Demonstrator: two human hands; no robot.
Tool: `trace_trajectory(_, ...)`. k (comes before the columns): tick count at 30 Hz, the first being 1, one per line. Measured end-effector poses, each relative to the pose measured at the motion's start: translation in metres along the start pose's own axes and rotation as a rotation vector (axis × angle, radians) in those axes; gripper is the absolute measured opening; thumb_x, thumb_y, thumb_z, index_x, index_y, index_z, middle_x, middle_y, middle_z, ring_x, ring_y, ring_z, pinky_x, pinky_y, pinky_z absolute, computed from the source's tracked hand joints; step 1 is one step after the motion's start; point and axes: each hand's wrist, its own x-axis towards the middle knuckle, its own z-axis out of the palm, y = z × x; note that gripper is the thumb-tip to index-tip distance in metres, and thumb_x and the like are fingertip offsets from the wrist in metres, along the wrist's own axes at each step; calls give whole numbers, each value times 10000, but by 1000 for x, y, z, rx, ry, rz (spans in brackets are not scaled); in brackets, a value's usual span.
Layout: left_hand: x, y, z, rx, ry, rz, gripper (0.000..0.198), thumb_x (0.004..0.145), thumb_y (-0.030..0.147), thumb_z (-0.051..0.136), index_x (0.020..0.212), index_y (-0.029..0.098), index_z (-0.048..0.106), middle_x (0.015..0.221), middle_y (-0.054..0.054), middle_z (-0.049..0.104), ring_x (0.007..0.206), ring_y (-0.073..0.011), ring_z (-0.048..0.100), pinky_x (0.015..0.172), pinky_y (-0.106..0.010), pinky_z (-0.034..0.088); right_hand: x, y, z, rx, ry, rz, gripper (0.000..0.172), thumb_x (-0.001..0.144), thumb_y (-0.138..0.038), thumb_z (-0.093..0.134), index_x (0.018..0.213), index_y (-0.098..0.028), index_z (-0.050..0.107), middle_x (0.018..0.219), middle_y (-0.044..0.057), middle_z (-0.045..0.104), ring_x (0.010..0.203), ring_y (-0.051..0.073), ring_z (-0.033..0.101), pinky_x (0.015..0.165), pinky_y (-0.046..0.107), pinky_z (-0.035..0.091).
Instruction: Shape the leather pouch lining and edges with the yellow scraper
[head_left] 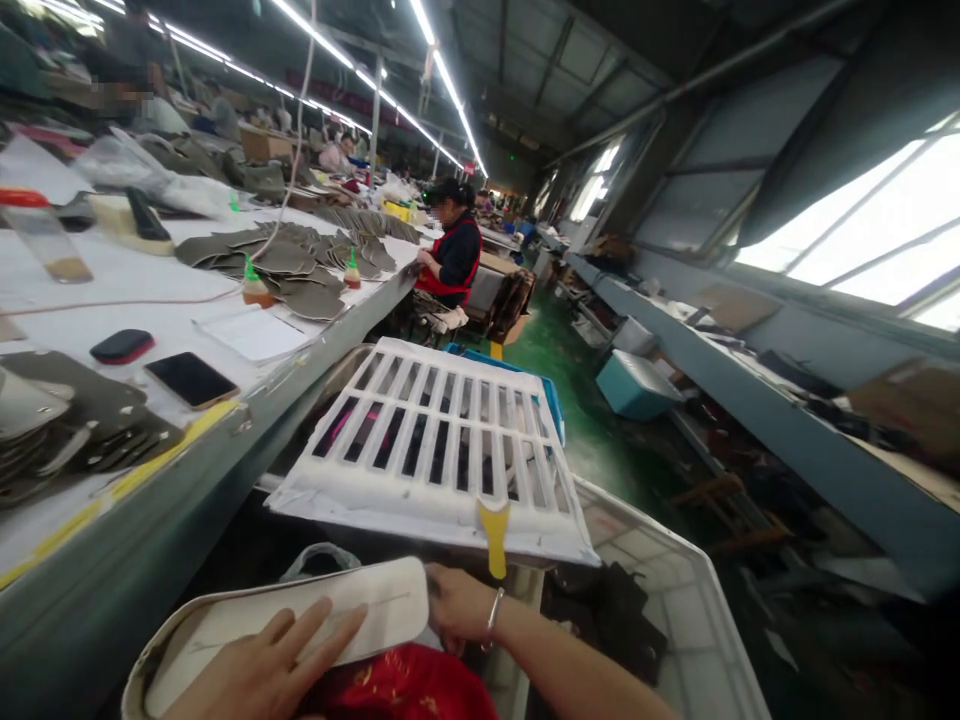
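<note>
A long white board (397, 600) with a rounded end and a pale rim lies low in front of me, with thin lines marked on its face. My left hand (262, 665) rests flat on it, fingers stretched out and apart. At the board's right end, my right hand (459, 610) is closed with bent fingers; what they grip is hidden, and the hand touches or nearly touches the board's edge. A bracelet (493, 618) circles that wrist. Red cloth with gold marks (405, 685) shows below the board.
Ahead stands a slatted white rack (435, 440) with a yellow tab (493, 535). A white crate (675, 600) holds dark pieces at right. On the left table (45, 255) are grey-brown cut pieces (292, 260), a phone (192, 379) and glue bottles (256, 285). A person (454, 250) sits beyond.
</note>
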Motion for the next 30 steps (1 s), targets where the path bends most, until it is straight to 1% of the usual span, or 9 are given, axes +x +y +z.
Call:
trace_trajectory(3,9,20,-24,60,-102,26,750,788,212,522,1417,399,159,1494,-69,232,1250,-366,396,928,-541,431,-2,-3,12,57,71,-97,351,793,-177,477,1135,-194,555,542,-50,496,413,103,471,412,209,430)
trace_trajectory(8,24,25,-34,62,-127,98,837,720,194,592,1426,375,180,1480,-70,277,1266,-351,381,1011,-540,359,-2,-3,14,67,248,-347,334,749,-152,501,1053,-192,632,901,34,658,848,181,598,783,285,482)
trace_trajectory(11,26,21,-37,8,-150,111,826,715,236,582,1421,401,186,1489,-36,263,1305,-318,338,1073,-517,285,-4,-1,13,117,235,-293,384,745,-140,466,1091,-188,626,838,28,661,713,161,590,672,263,480)
trace_trajectory(14,25,17,-41,-10,-186,76,802,716,226,567,1415,402,215,1467,-54,307,1264,-330,392,1037,-529,331,-7,-2,12,158,219,-293,391,755,-153,450,1103,-189,624,811,22,657,660,151,573,619,253,470)
trace_trajectory(21,39,-3,-17,-57,56,217,590,823,276,526,1353,463,343,1335,-71,446,1073,-305,553,901,-515,464,-15,-14,4,117,328,-362,491,721,-139,454,1191,-195,583,1053,55,634,973,204,575,894,323,449)
trace_trajectory(23,42,-3,-14,-13,57,221,539,854,230,463,1345,435,378,1286,-93,484,1003,-298,586,840,-510,496,-13,-5,0,237,230,-316,534,732,-176,478,1264,-198,516,900,51,656,845,200,610,801,338,489)
trace_trajectory(26,42,5,-21,64,-45,191,613,798,103,454,1353,358,409,1285,-127,500,1014,-324,581,824,-508,505,2,27,-5,701,-58,-193,705,736,-376,545,1379,-193,321,627,-11,597,514,166,565,514,294,477)
trace_trajectory(28,40,10,-28,71,-104,168,656,761,54,451,1355,331,419,1305,-129,496,1058,-341,559,846,-519,494,21,52,-2,1002,-37,-106,673,723,-493,549,1302,-193,383,647,-18,586,509,135,561,495,249,453)
trace_trajectory(30,38,14,-31,47,-121,144,648,767,43,432,1344,338,432,1313,-117,498,1071,-340,556,846,-527,493,42,69,11,1083,68,-11,462,711,-469,588,1045,-153,535,678,-2,583,574,112,580,545,222,453)
